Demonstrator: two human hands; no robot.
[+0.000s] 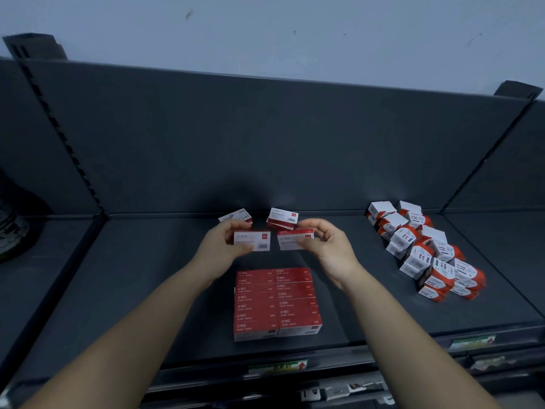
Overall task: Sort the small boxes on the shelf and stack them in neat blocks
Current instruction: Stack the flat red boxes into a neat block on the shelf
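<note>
At frame centre, the left hand [224, 239] pinches one box [252, 241], the right hand [320, 240] another [295, 240], above the red block [275, 304].

- A pale bluish-white wall [295, 31] fills the top of the frame, with a few dark scuff marks [188, 14] on it.
- Below it stands the dark grey back panel [265, 137] of a metal shelving unit, spanning the middle.
- A slotted upright [59, 134] runs diagonally down the left; a second upright [486, 160] slants down the right.
- The dark grey shelf deck [147, 276] spreads across the lower half, with neighbouring bays at both edges.
- A green-and-yellow price label [278, 366] sits on the front rail, bottom centre.
- A dark object [14, 219] at the left edge is too dim to identify.
- Lighting is dim and cool.
</note>
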